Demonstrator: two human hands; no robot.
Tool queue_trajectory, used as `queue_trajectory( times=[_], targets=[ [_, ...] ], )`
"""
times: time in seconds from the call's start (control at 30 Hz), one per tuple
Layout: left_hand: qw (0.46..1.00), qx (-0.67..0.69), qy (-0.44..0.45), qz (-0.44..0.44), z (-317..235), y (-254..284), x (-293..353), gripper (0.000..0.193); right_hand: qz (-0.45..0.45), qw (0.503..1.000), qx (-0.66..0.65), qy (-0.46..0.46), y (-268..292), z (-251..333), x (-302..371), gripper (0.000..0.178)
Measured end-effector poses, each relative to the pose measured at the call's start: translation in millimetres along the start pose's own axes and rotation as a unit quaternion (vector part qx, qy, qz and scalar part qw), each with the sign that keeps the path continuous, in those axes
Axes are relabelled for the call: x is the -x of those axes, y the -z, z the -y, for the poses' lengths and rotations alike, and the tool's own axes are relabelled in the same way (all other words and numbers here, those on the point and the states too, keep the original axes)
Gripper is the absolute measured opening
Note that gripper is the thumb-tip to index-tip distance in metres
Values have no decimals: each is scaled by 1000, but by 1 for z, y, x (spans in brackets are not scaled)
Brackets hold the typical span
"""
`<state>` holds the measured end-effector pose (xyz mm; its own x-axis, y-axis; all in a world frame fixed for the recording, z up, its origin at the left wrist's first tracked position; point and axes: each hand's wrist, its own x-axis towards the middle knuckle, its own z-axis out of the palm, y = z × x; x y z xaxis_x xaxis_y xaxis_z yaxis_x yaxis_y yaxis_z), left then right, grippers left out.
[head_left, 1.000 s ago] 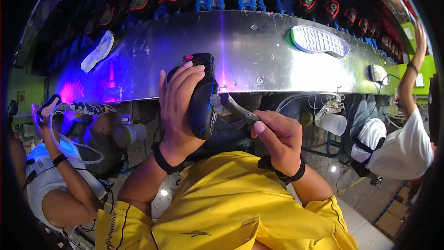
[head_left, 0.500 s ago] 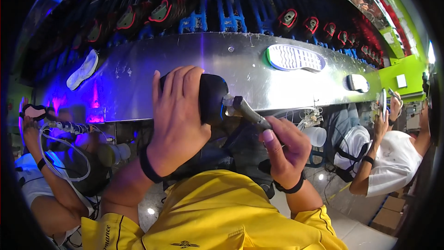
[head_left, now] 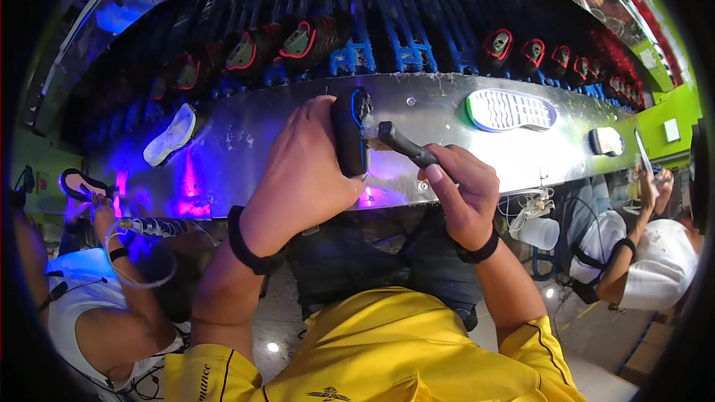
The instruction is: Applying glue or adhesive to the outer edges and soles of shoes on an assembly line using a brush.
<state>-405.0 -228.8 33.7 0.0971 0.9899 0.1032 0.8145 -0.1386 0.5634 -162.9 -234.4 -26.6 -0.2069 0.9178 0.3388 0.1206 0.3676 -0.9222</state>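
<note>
My left hand (head_left: 305,160) wraps round a black shoe (head_left: 347,134) and steadies it on its side above the metal ledge. A blue line runs along the shoe's edge. In my right hand (head_left: 468,190) is a brush (head_left: 406,147) with a dark bent handle, gripped between thumb and fingers. Its pale, clotted bristles touch the edge of the shoe, on the side facing right. Much of the shoe is hidden behind my left hand.
On the metal ledge (head_left: 261,123) lie a pale sole (head_left: 170,135) at left, a white sole with green edging (head_left: 512,110) and a smaller pale sole piece (head_left: 607,141) at right. Beyond are blue racks (head_left: 359,53) with dark red-rimmed shoes (head_left: 299,39). Co-workers sit on both sides.
The shoe has been turned, so its blue-lined edge now shows narrow toward the brush. My left hand has rotated with it, while the brush stays against the shoe. The whole view has shifted.
</note>
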Motion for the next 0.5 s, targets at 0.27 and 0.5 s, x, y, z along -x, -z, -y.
queue_trajectory(
  times=[0.27, 0.5],
  targets=[
    [988, 42, 87, 123, 16, 25, -29, 64, -15, 1000, 0, -23, -28, -21, 8, 22],
    [990, 6, 71, 118, 34, 27, -22, 85, -25, 995, 61, -68, -34, -26, 27, 23]
  ],
)
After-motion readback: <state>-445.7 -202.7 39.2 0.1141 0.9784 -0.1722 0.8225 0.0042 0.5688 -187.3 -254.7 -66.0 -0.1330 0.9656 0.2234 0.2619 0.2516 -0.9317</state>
